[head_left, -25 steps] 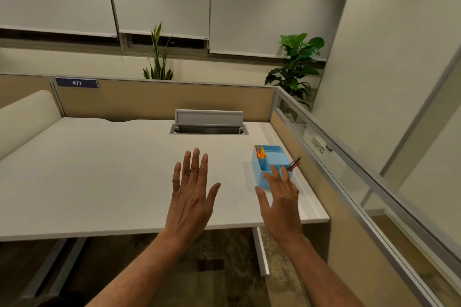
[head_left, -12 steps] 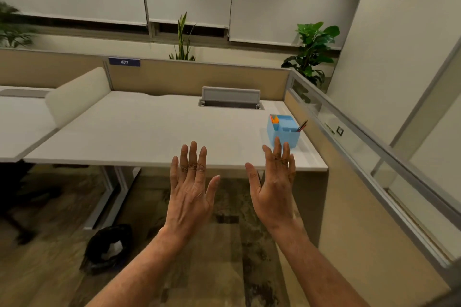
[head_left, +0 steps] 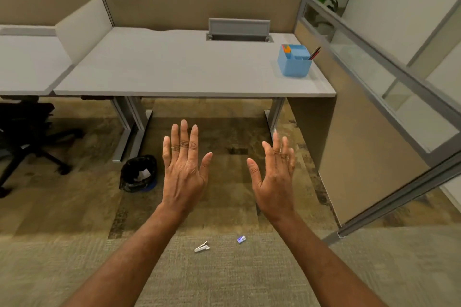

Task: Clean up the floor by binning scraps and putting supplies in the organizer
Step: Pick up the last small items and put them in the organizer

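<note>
My left hand (head_left: 183,169) and my right hand (head_left: 273,177) are held out over the carpet, fingers straight and spread, holding nothing. On the floor below my forearms lie a small white scrap (head_left: 201,247) and a small white-and-blue eraser-like piece (head_left: 241,239). A black-lined bin (head_left: 138,173) with crumpled paper inside stands on the floor left of my left hand, by the desk leg. The blue organizer (head_left: 294,63) sits on the right end of the desk (head_left: 174,70), with orange items and pencils sticking out.
A black office chair (head_left: 27,129) stands at the left under the neighbouring desk. A beige partition with glass (head_left: 369,112) runs down the right side. Desk legs (head_left: 129,129) stand ahead, beside the bin. Carpet stretches around the scraps.
The view has pulled back and tilted down, away from the desk. The bin and the two floor items came into sight. Both hands stay spread and empty, now over the floor.
</note>
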A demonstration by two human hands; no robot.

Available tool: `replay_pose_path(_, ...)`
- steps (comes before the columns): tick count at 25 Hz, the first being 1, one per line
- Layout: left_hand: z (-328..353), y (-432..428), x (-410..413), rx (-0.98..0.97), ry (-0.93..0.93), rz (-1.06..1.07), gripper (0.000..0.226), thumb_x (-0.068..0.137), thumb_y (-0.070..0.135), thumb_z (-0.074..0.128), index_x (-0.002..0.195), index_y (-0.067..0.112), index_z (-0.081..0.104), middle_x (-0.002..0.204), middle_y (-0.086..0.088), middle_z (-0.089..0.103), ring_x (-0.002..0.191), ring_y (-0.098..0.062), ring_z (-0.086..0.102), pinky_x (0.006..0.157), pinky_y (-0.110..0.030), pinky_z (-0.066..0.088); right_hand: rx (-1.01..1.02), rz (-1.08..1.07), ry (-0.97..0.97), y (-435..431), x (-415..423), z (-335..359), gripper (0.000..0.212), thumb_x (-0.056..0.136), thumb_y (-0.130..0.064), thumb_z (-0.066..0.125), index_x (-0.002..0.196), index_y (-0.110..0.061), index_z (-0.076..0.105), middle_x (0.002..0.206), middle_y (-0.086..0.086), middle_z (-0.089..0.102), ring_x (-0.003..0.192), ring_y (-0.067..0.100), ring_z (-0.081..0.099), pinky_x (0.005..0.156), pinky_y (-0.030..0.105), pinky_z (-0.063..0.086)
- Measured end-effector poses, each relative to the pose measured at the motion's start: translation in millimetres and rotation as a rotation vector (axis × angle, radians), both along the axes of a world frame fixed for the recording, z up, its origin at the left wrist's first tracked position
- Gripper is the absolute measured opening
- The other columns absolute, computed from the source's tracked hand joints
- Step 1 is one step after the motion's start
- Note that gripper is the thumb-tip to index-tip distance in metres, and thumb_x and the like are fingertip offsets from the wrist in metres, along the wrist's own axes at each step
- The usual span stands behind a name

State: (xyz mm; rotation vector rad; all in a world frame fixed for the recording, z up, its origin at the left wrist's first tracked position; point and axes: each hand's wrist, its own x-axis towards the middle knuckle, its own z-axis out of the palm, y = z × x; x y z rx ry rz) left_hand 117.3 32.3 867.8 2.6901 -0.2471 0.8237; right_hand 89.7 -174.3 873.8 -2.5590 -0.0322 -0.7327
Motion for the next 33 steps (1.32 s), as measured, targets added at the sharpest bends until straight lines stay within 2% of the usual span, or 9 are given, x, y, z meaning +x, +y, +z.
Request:
replay_pose_path(9,-135.3,62.0,-19.0,0.002,0.166,-0.035,0.068,0.104,0.042,0.039,0.160,0.012,0.014,0.169,-0.010,0.003,0.156,-0.027,0.000,0.126,-0.048,0.004,-0.084,-0.105,0.213,48.6,-19.6,-144.1,0.056,0.102,-0.045,0.043,0.145,-0.009,0.044,0.166,0.010,0.019,0.155,0.025,0.005,0.124,0.050,0.015)
replay_pose_path(15,-301.6,55.5,-23.3,0.059,0.295,-0.025,0.067,0.104,0.043,0.035,0.160,0.014,0.012,0.169,-0.008,0.002,0.156,-0.026,0.002,0.125,-0.051,0.008,-0.101,-0.076,0.346,21.8,-12.9,-304.5,0.057,0.103,-0.047,0.037,0.147,-0.012,0.041,0.167,0.006,0.014,0.156,0.021,0.001,0.124,0.052,0.014)
replay_pose_path(19,-420.3,51.7,-19.1,0.081,0.349,0.023,0.067,0.103,0.042,0.036,0.160,0.014,0.014,0.169,-0.008,0.004,0.156,-0.026,0.004,0.126,-0.049,0.007,-0.136,-0.032,0.405,13.5,-6.9,-418.3,0.059,0.102,-0.048,0.037,0.151,-0.015,0.036,0.168,0.003,0.009,0.156,0.020,-0.002,0.126,0.045,0.005)
replay_pose_path(26,-640.0,44.1,-32.4,0.107,0.511,0.043,0.058,0.102,0.040,0.038,0.153,0.012,0.036,0.168,-0.011,0.012,0.156,-0.026,0.005,0.124,-0.052,0.013,-0.170,0.006,0.578,0.7,6.1,-620.5,0.061,0.105,-0.050,0.028,0.155,-0.016,0.027,0.168,-0.001,0.000,0.155,0.017,-0.010,0.126,0.045,0.002)
replay_pose_path(30,-738.6,46.8,-27.9,0.118,0.616,0.076,0.059,0.102,0.044,0.031,0.153,0.016,0.035,0.168,-0.010,0.011,0.156,-0.025,0.001,0.123,-0.053,0.014,-0.188,-0.006,0.684,-4.8,13.8,-720.0,0.065,0.102,-0.056,0.019,0.157,-0.022,0.019,0.168,-0.001,-0.007,0.154,0.018,-0.015,0.126,0.047,0.000)
replay_pose_path(33,-796.9,49.7,-21.4,0.089,0.711,0.132,0.064,0.101,0.049,0.022,0.153,0.016,0.035,0.167,-0.008,0.012,0.156,-0.024,-0.002,0.125,-0.051,0.010,-0.147,-0.042,0.751,-7.3,18.8,-782.3,0.064,0.102,-0.056,0.019,0.157,-0.022,0.019,0.168,-0.001,-0.006,0.154,0.020,-0.010,0.126,0.047,-0.001)
